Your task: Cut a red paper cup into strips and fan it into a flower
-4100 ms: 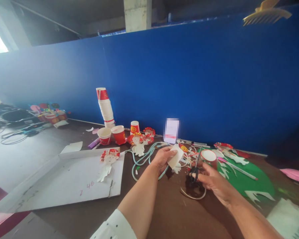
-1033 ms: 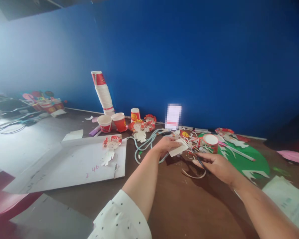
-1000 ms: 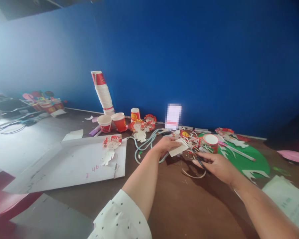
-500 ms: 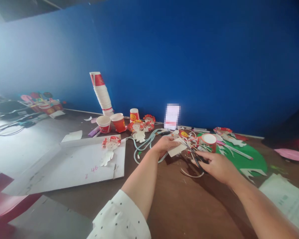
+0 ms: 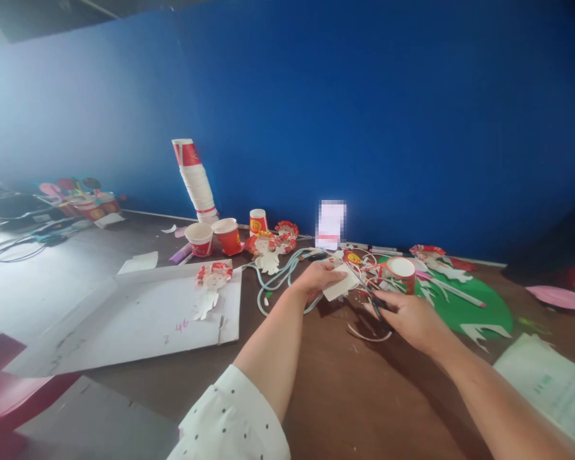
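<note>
A piece of white paper (image 5: 339, 285) is pinched in my left hand (image 5: 319, 280), between thumb and fingers. My right hand (image 5: 407, 318) is closed around the dark handles of a pair of scissors (image 5: 377, 305). The blades point up and left, at the paper's right edge; whether they touch it I cannot tell. Just beyond my hands lie tangled paper strips and cup scraps. A red-rimmed paper cup (image 5: 400, 268) stands behind my right hand, and a curved white strip (image 5: 370, 336) rests on the brown table below the scissors.
Left are a white board (image 5: 138, 319) with a paper figure (image 5: 211, 300), red cups (image 5: 200, 239) and a tall leaning cup stack (image 5: 196, 182). Pale blue cable (image 5: 278, 281) loops by my left hand. Green sheet (image 5: 483, 303) and pink marker (image 5: 460, 292) lie right; a blue partition (image 5: 388, 115) rises behind.
The scissors and my right hand have shifted slightly, and the handles look closer together. The paper has tilted a little in my left hand, which stays in nearly the same place.
</note>
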`<state>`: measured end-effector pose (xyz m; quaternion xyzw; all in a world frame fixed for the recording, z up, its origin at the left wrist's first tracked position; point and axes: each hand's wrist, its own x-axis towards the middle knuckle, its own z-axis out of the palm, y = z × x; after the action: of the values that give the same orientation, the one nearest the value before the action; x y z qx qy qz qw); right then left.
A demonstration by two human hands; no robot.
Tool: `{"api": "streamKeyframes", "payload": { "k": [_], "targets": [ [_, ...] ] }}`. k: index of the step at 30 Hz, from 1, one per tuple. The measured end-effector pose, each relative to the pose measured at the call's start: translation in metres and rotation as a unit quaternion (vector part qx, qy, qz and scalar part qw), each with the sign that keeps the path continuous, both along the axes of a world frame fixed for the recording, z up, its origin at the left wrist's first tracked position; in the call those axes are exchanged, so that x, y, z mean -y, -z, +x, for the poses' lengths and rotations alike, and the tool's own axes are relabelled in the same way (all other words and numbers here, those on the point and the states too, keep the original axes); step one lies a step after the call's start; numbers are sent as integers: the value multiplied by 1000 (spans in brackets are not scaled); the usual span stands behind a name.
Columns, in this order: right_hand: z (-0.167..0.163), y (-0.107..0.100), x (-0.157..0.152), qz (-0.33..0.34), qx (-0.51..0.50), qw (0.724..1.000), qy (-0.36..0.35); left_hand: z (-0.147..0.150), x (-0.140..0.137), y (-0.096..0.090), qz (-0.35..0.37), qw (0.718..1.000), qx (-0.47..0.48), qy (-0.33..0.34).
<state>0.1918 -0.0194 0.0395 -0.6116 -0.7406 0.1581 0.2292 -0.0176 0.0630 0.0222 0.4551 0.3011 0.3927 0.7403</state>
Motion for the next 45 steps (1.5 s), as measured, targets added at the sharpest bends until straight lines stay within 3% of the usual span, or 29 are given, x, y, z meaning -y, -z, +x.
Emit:
{"api": "streamKeyframes", "payload": {
  "k": [14, 20, 28, 35, 45],
  "targets": [
    [-4, 3, -1, 21, -8, 1000, -3, -1, -2, 0, -6, 1000, 10, -12],
    [4, -7, -5, 14, 22, 997, 70, -2, -3, 2, 2, 1000, 27, -12],
    [13, -10, -5, -59, 89, 991, 80, -1, -2, 1, -5, 998, 39, -45],
    [10, -22, 6, -60, 193, 961, 188, 3, -3, 0, -14, 996, 39, -77],
    [13, -28, 8, -128, 218, 951, 177, 9, 1, -1, 4, 998, 26, -57]
  ]
}}
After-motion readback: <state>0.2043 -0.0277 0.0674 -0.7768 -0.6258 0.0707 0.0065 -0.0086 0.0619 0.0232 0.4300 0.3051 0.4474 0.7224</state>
